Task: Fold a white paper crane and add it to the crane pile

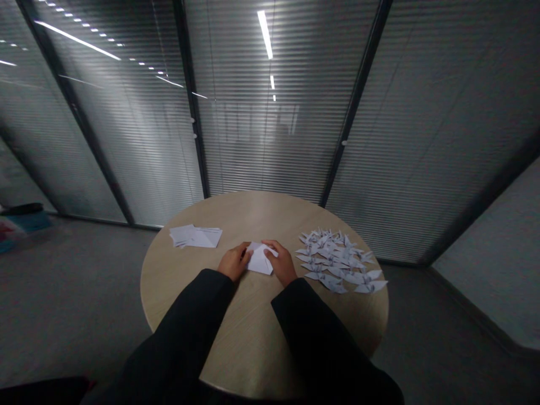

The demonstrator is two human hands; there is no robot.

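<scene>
1. Because the folded sheet (259, 260) lies between both hands, the left hand (233, 263) and right hand (280, 261) meet over it from either side, which seems to keep it from sliding.
2. Left hand: its fingers (243, 251) curl inward and rest on the sheet's left edge. The thumb's grip is hidden, so I cannot tell whether it pinches the paper.
3. Right hand: its fingers (270, 248) arch over the sheet's upper right edge and appear to press down. Here too, I cannot tell whether there is a pinch.
4. Both sleeves (185, 320) come in from the near side, angled together, so the hands converge at the centre of the table (181, 287).
5. Beyond the left hand, the paper stack (194, 237) sits within reach, its loose sheets slightly fanned.
6. Beyond the right hand, the paper cranes (337, 261) lie in a dense cluster near the rim, leaving the middle of the table open for the hands.
</scene>
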